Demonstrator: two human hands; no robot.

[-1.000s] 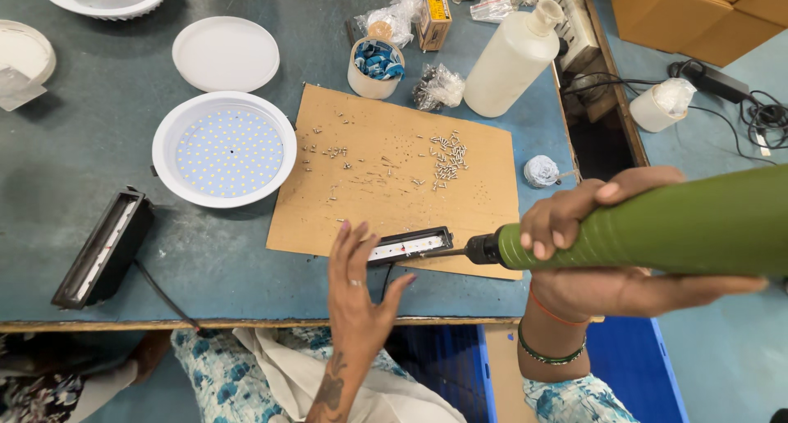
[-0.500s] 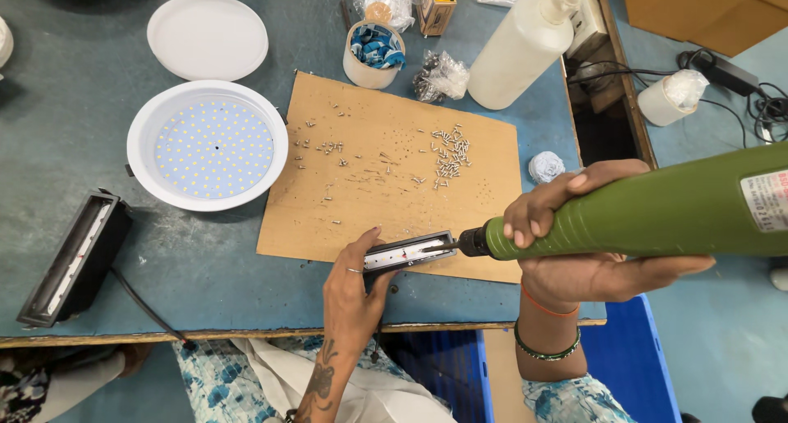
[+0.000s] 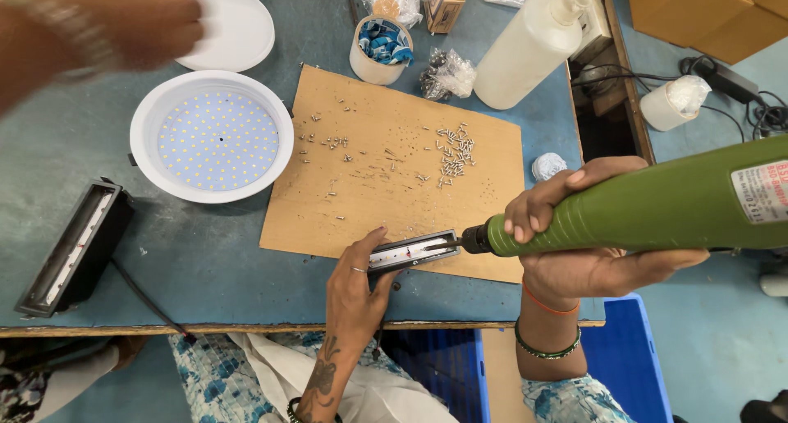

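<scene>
Head view, looking straight down on a blue-green workbench [image 3: 205, 275].

The right hand [image 3: 591, 242] was wrapped around a green electric screwdriver [image 3: 657, 210], fingers over the top of the barrel, thumb below. Its bit met the near end of a narrow black LED strip fixture [image 3: 410, 252]. The left hand [image 3: 355, 288] pinned that fixture down, fingers pressed on its left end, at the near edge of a brown cardboard sheet [image 3: 386, 193]. The fixture lay partly on the cardboard, close to the bench's front edge.

Loose small screws [image 3: 455, 152] were scattered over the cardboard, thickest toward its right side. Left of the sheet sat a round white LED downlight [image 3: 212, 137], face up, diodes showing. Behind it lay a white round cover [image 3: 238, 25]. Another person's hand [image 3: 90, 29], blurred, was over the upper left corner beside that cover; whether it gripped anything could not be told.

At the far side stood a white cup of blue pieces [image 3: 379, 45], a clear bag of screws [image 3: 447, 74], and a white plastic bottle [image 3: 529, 50] lying tilted. A second black strip fixture [image 3: 78, 246] lay at the left edge, a cable running off it.
</scene>
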